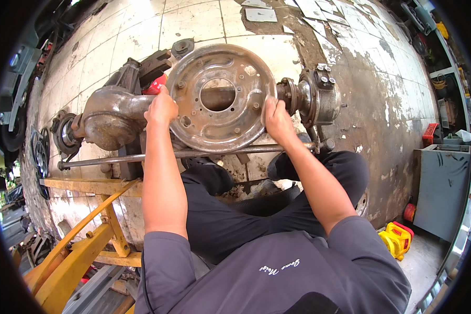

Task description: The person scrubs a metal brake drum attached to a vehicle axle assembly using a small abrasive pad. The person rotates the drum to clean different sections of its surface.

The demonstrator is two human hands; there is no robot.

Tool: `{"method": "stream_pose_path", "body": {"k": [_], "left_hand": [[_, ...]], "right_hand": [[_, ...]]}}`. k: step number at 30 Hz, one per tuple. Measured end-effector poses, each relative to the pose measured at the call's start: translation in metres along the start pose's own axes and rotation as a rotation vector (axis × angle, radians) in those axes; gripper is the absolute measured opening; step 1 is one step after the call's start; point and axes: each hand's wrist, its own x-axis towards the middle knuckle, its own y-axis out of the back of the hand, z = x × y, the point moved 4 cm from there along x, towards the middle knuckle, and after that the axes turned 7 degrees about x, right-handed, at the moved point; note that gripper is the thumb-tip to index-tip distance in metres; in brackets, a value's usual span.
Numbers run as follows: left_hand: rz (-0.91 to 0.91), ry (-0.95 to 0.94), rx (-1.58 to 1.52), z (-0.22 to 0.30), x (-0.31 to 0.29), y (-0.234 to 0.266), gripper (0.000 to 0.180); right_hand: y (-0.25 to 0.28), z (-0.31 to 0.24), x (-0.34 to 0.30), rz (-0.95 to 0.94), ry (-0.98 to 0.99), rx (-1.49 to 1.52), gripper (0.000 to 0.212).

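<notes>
A round, worn brake backing plate, with a large centre hole and several small holes, is held up in front of me. My left hand is closed on its left edge, and my right hand grips its right edge, fingers partly hidden. Behind the plate lies a vehicle axle with a bulbous differential housing on the left. At the axle's right end is a hub with bolts. A long steel rod runs just below the plate. Something red shows beside my left hand.
A yellow metal frame stands at lower left. To the right are a grey cabinet and a yellow and red object. Broken tiles lie on the floor at the far side. My legs are spread below the axle.
</notes>
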Motion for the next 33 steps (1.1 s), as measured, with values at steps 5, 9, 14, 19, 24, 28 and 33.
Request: {"method": "stream_pose_path", "body": {"k": [5, 9, 14, 19, 24, 28, 33], "left_hand": [[0.026, 0.012, 0.019, -0.002, 0.0, 0.002, 0.071], [-0.001, 0.007, 0.02, 0.001, 0.0, -0.001, 0.07], [0.03, -0.003, 0.012, -0.002, -0.004, 0.001, 0.069], [0.008, -0.004, 0.012, 0.003, -0.006, 0.003, 0.069], [0.016, -0.002, -0.003, -0.002, -0.001, -0.002, 0.068], [0.02, -0.002, 0.011, -0.002, -0.003, 0.001, 0.068], [0.001, -0.005, -0.022, 0.001, -0.001, -0.001, 0.068]], "right_hand": [[0.001, -0.003, -0.019, -0.069, -0.018, 0.01, 0.05], [0.0, 0.001, -0.021, -0.067, -0.001, -0.032, 0.05], [0.002, -0.005, -0.01, -0.052, 0.005, -0.013, 0.048], [-0.001, 0.005, -0.017, -0.039, 0.044, -0.006, 0.046], [0.003, -0.005, 0.002, 0.004, 0.056, -0.002, 0.046], [-0.003, 0.005, -0.025, -0.037, 0.146, -0.019, 0.045], [0.002, -0.002, 0.005, -0.005, 0.052, -0.015, 0.049]]}}
